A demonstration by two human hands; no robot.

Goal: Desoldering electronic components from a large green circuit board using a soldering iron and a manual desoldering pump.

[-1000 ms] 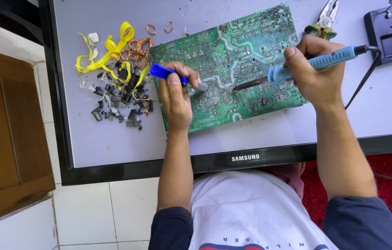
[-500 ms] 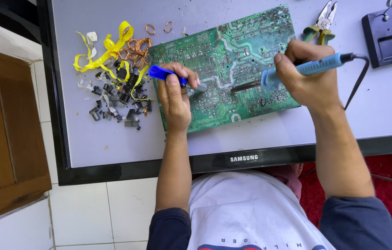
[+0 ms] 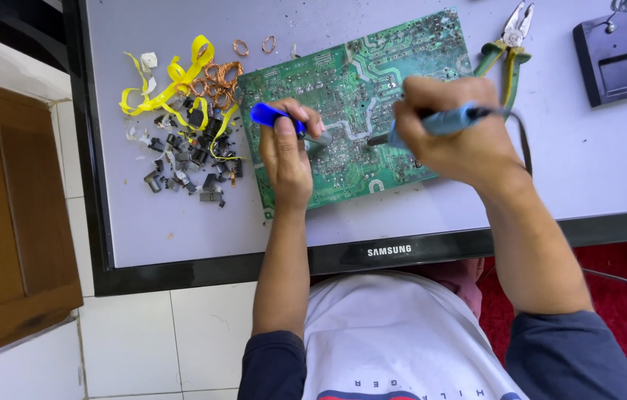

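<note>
A flat screen panel lies face-down as a grey work surface, its black frame running along the 6 o'clock edge, over white floor tiles. A wooden cabinet stands at 9 o'clock and red carpet at 4 o'clock. No containers show.

A green circuit board lies at the centre of the panel. The left hand rests on the board, clamped on a blue-handled tool. The right hand grips a blue soldering iron, tip on the board.

At 10 o'clock lies a heap of dark components, yellow tape and copper coils. Pliers lie at 1 o'clock, a black stand at 2 o'clock.
</note>
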